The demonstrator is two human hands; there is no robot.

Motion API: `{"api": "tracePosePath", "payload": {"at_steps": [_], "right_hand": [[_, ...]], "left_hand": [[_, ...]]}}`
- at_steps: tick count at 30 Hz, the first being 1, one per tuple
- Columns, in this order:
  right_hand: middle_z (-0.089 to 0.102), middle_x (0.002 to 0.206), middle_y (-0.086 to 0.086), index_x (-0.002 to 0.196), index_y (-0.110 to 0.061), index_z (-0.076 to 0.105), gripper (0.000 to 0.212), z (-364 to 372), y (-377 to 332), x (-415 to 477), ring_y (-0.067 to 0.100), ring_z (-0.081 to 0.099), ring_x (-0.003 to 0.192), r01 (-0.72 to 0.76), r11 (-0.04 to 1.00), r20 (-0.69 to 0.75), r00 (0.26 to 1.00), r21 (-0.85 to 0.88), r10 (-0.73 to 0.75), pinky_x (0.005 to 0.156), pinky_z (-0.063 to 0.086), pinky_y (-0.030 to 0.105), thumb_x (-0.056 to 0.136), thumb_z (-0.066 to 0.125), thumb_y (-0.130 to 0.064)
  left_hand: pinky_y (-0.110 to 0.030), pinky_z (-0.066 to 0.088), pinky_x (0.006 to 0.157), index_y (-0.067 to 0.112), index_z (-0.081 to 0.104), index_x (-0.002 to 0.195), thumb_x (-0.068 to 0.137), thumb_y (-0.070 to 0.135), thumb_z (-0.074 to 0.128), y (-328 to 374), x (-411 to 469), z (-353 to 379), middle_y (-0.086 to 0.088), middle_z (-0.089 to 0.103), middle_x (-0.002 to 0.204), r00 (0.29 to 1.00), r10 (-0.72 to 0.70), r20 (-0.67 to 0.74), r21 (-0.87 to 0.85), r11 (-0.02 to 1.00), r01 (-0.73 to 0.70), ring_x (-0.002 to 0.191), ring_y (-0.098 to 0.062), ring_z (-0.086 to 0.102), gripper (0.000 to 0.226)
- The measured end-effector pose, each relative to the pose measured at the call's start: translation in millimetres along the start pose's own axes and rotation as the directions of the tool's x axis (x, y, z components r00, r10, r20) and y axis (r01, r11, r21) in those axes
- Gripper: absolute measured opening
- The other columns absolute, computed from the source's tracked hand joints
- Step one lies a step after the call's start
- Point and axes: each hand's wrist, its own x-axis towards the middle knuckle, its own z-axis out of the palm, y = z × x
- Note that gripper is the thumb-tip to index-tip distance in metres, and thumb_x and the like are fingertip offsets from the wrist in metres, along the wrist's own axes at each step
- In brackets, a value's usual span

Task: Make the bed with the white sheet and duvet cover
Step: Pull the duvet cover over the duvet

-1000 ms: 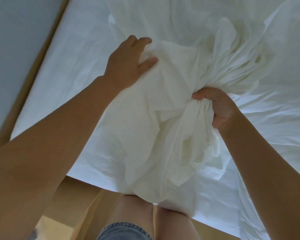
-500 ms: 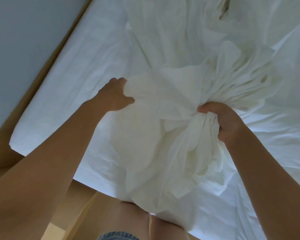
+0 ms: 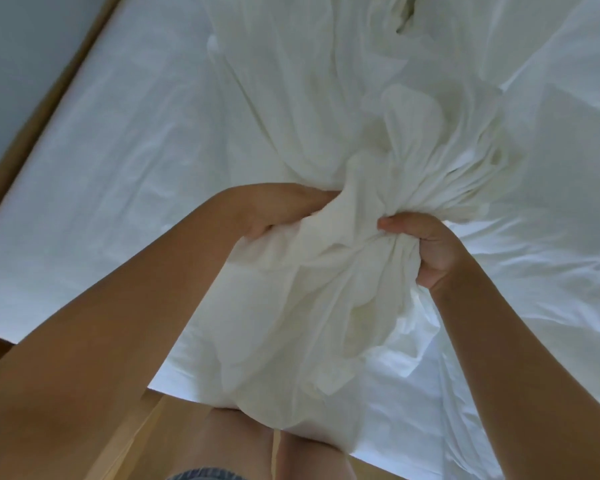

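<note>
- Two bare hands grip one bunched mass of thin, crumpled white duvet-cover fabric [image 3: 312,292], lifted above the near edge of the bed; gathering it this way probably lets the person find a corner or opening before spreading it.
- Right of the bunch's narrow neck, the right hand [image 3: 426,251] is clenched in a fist on tightly pleated folds, apparently as the anchor that stops the cloth sliding away.
- Left of that neck, the left hand [image 3: 274,211] grasps the cloth with fingers partly buried in it, so the exact pinch cannot be made out.
- Beyond the neck, the remaining fabric fans out and trails across the bed, slack rather than taut.
- Under the bunch, the smooth white fitted sheet [image 3: 118,174] already lies flat over the mattress, so the sheet step looks done.
- Left of the bunch, the pale wooden bed frame [image 3: 49,95] borders the sheet.
</note>
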Motion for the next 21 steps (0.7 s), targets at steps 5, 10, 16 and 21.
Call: {"api": "tracePosePath", "payload": {"at_steps": [5,10,16,21], "right_hand": [[0.073,0.089,0.009,0.082,-0.010,0.077,0.022,1.7,-0.6,-1.1,0.023,0.071,0.083,-0.004,1.000,0.038,0.999,0.001,0.004,0.066,0.056,0.030,0.065,0.064,-0.009],[0.073,0.092,0.008,0.083,-0.013,0.078,0.022,4.8,-1.2,-1.6,0.024,0.071,0.087,-0.017,0.999,0.062,0.998,-0.042,0.020,0.070,0.056,0.032,0.062,0.070,-0.010],[0.073,0.091,0.010,0.080,-0.011,0.078,0.020,21.4,0.5,3.7,0.024,0.070,0.087,0.041,0.995,0.021,0.999,0.087,-0.043,0.071,0.056,0.033,0.061,0.074,-0.011],[0.073,0.090,0.009,0.079,-0.012,0.078,0.025,21.5,2.4,0.5,0.024,0.070,0.087,0.050,0.996,0.008,0.999,0.073,-0.050,0.074,0.056,0.034,0.054,0.076,-0.012]], "left_hand": [[-0.028,0.053,0.078,0.023,0.068,0.109,0.087,0.049,0.057,11.3,10.2,29.9,0.005,0.071,0.101,0.993,0.023,-0.112,0.104,0.995,-0.011,0.091,-0.012,0.067,0.036],[-0.022,0.041,0.058,0.007,0.062,0.079,0.095,0.019,0.049,32.7,17.7,41.9,-0.005,0.060,0.068,0.838,0.236,-0.492,0.002,0.963,-0.270,0.057,-0.007,0.052,0.023],[-0.022,0.030,0.051,0.011,0.044,0.072,0.098,0.020,0.044,55.9,26.6,46.1,-0.001,0.037,0.061,0.744,0.242,-0.622,-0.148,0.898,-0.415,0.054,-0.010,0.034,0.027],[-0.024,0.035,0.053,0.016,0.042,0.059,0.093,0.026,0.055,47.2,29.5,43.2,0.005,0.039,0.051,0.688,0.268,-0.675,-0.044,0.916,-0.399,0.051,-0.012,0.038,0.038]]}}
